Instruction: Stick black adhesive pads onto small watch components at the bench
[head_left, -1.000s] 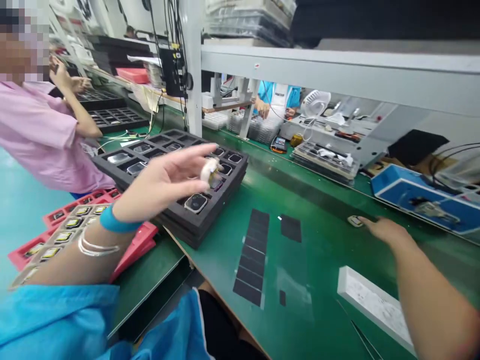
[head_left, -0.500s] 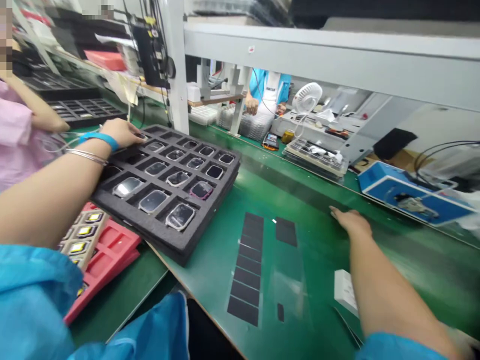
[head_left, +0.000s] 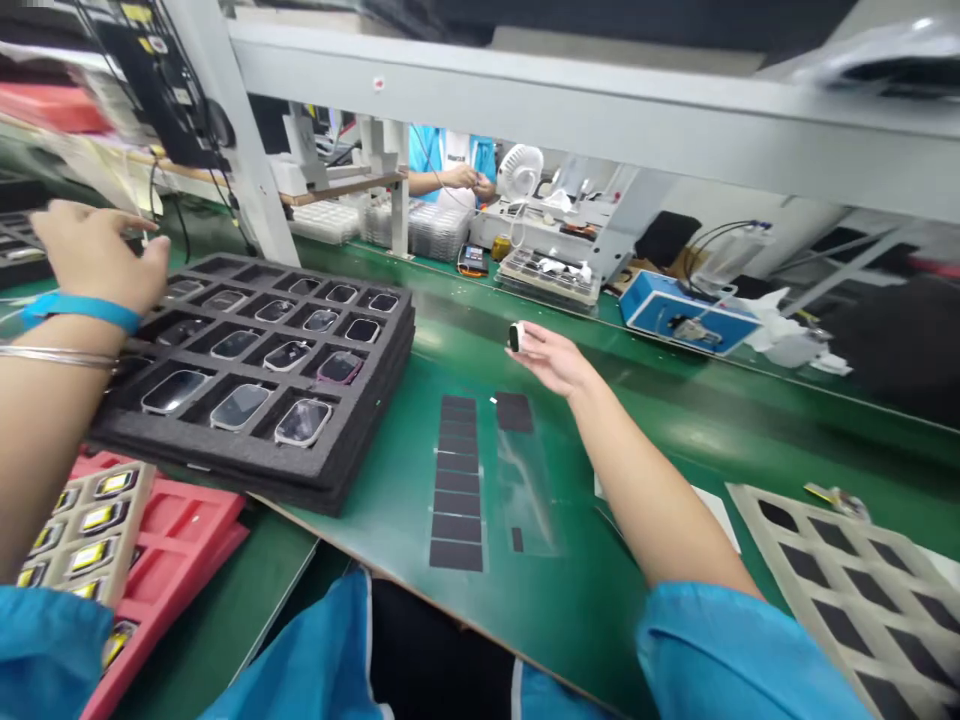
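My right hand (head_left: 555, 358) is held over the green bench, its fingers closed on a small white piece with a dark face (head_left: 515, 338); its exact kind is unclear. Over the far left corner of a black foam tray (head_left: 300, 455) hovers my left hand (head_left: 101, 255), thumb and fingers apart. A thin white bit shows between them, perhaps a cable behind. Square smartwatch screens (head_left: 241, 405) with pale frames lie in the tray's pockets, one of them purple-framed (head_left: 340, 367). A strip of dark rectangular films (head_left: 456, 480) and a clear sheet (head_left: 525, 480) lie on the bench.
Red trays (head_left: 187, 520) and a beige tray of yellow-marked parts (head_left: 105, 520) sit at lower left. A beige pocketed tray (head_left: 832, 560) lies at right. A blue box (head_left: 686, 315) and a white fan (head_left: 520, 172) stand behind. A shelf beam (head_left: 525, 95) crosses overhead; a co-worker (head_left: 450, 165) sits opposite.
My view has turned right. My left hand has lifted off the tray's far left side. My right hand has come up from the bench and now shows the small white piece in its fingers.
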